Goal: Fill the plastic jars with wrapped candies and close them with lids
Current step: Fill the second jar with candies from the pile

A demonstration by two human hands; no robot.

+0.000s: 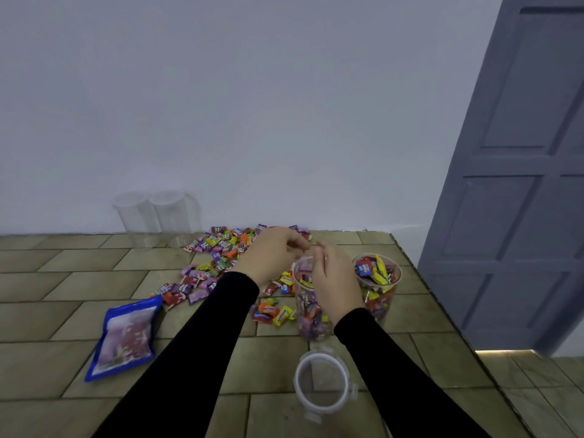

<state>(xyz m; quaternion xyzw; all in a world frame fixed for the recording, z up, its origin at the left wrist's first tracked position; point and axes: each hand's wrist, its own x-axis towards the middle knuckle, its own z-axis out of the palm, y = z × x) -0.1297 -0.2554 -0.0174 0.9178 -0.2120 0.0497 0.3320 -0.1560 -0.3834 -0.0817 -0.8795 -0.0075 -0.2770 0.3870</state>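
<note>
tiled surface (94, 279) with loose candies (218, 248), blue bag (126, 333), lid (322, 387); both hands' (271, 257) grip over jar (311, 305) unclear

1. The yellow candy wrapper (381, 275) in the right-hand jar (377, 287) bears dark lettering, seemingly "mentos".
2. Printing on the scattered candies (221, 248) and the blue bag (126, 336) is too blurred to read.
</note>
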